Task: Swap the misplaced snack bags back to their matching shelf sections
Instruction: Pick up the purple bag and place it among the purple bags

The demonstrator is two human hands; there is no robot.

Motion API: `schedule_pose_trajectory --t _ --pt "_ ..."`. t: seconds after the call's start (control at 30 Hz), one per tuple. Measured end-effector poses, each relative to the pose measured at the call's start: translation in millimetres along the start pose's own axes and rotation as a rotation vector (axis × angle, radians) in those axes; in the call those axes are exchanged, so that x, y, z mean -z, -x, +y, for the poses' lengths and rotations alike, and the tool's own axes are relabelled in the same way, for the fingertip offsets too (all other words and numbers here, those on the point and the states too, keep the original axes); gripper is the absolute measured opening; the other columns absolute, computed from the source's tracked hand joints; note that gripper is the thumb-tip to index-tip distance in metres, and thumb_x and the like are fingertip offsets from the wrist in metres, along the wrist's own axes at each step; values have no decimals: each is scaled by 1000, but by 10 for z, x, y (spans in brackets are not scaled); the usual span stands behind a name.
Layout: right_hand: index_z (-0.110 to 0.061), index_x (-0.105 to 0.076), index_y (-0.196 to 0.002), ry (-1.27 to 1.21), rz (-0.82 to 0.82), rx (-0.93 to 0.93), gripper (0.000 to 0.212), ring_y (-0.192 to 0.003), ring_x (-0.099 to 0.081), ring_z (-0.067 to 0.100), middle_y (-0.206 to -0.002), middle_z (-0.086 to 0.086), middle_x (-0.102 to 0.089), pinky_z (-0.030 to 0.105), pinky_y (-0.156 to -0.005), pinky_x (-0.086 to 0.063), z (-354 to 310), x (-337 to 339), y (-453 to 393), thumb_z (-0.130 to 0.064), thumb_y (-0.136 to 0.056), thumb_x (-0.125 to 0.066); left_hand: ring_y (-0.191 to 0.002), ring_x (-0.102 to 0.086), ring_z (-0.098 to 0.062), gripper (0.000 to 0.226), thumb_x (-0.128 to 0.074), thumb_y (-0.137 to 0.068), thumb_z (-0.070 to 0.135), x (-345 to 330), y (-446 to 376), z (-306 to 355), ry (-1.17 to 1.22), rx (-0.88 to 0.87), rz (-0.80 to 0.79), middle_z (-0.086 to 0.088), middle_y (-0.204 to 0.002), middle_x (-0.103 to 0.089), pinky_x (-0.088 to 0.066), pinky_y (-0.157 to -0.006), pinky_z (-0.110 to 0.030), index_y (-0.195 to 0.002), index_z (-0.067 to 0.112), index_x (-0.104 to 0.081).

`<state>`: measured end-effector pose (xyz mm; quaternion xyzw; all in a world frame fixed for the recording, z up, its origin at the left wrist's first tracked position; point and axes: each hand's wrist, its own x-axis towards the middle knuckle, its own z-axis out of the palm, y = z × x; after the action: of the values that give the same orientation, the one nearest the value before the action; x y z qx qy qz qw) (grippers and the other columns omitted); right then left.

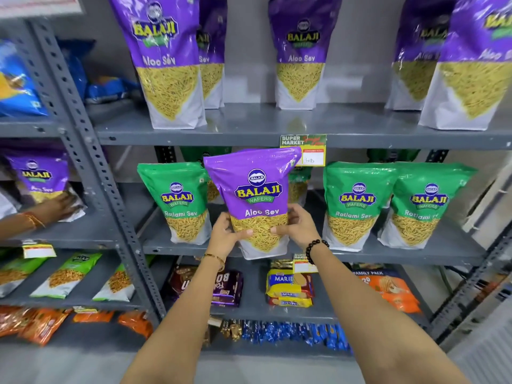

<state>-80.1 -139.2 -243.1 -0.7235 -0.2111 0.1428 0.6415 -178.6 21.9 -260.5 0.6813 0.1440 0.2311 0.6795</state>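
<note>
A purple Aloo Sev bag (253,200) is held upright in front of the middle shelf (415,252), its bottom edge hanging just past the shelf's front lip. The left hand (225,235) and right hand (297,225) are both closed on its lower half, thumbs pressed on the clear window, fingers wrapped behind. It sits in the gap between green Ratlami Sev bags: one (180,202) just to its left, two (356,205) to its right, with bare shelf beside them. More green bags stand behind, mostly hidden by the purple one. The upper shelf (249,128) carries purple Aloo Sev bags (300,54) with open room between them; the rightmost is cut off by the frame edge. A price tag (311,151) hangs from that shelf's lip, its left part covered by the held bag's top corner. Below lie biscuit packs (288,286), partly hidden by the forearms. At far left another person's hand (59,207) touches a purple bag (37,176) in the neighbouring rack; that area is blurred.
</note>
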Motion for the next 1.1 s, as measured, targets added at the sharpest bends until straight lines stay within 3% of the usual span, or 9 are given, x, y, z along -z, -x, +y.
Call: schedule_pose_trajectory --t 0.17,0.33,0.4,0.47,0.6,0.73,0.83,0.97,1.1 --pt "-9 -53 -108 -89 -35 153 57 -95 -60 15 -103 3 -63 33 -85 -51 -562 -32 16 2 -59 -79 -87 -62 -20 37 -73 -66 -5 142 -53 541 53 -92 13 -3 -93 -66 -56 -76 -28 -87 18 -54" --pt "-20 -53 -99 -246 -31 243 54 -85 -65 18 -95 5 -67 23 -65 -56 -1187 -11 -55 7 -59 -77 -71 -66 -5 30 -71 -71 -1 147 -167 1220 36 -230 23 -1 -88 -67 -53 -58 -13 -85 21 -55" --pt "-18 -54 -101 -285 11 298 54 -90 -64 18 -100 6 -66 23 -69 -56 -1433 57 -94 7 -60 -77 -63 -66 4 29 -69 -72 -2 77 -252 1504 41 -293 18 0 -86 -66 -52 -56 -11 -84 21 -56" --pt "-12 -53 -110 -318 57 345 58 -95 -63 18 -107 8 -64 26 -77 -54 -1678 158 -143 6 -60 -77 -65 -66 6 26 -70 -74 2 -12 -351 1786 41 -341 -8 2 -88 -66 -52 -60 -12 -87 21 -57" --pt "-9 -48 -118 -386 115 379 62 -82 -66 17 -97 7 -66 31 -73 -54 -2047 400 -277 5 -63 -76 -77 -65 -1 33 -69 -76 7 -247 -591 2233 35 -402 -68 1 -94 -66 -53 -75 -18 -107 12 -56" --pt "-10 -46 -115 -369 161 440 54 -72 -65 8 -89 3 -64 14 -57 -54 -2227 609 -432 8 -69 -70 -83 -65 -12 28 -62 -81 3 -564 -826 2400 64 -413 -103 -13 -103 -64 -53 -84 -30 -106 11 -51" --pt "-5 -44 -123 -320 188 447 57 -82 -62 11 -91 -1 -62 14 -60 -55 -2207 743 -569 5 -73 -68 -99 -57 -26 29 -59 -84 2 -770 -982 2345 79 -366 -98 -21 -116 -59 -48 -94 -42 -111 6 -50" --pt "-3 -42 -126 -276 206 454 53 -90 -62 16 -102 6 -62 15 -64 -56 -2081 841 -789 0 -78 -65 -102 -57 -23 33 -57 -86 7 -942 -1179 2199 73 -368 -87 -12 -114 -60 -50 -86 -29 -118 2 -49" --pt "-8 -47 -124 -160 260 449 48 -105 -57 22 -112 7 -60 42 -95 -50 -2007 868 -1024 -13 -80 -66 -105 -60 -23 24 -57 -88 22 -992 -1385 2145 -105 -377 -74 -8 -111 -64 -48 -95 -39 -110 14 -56"
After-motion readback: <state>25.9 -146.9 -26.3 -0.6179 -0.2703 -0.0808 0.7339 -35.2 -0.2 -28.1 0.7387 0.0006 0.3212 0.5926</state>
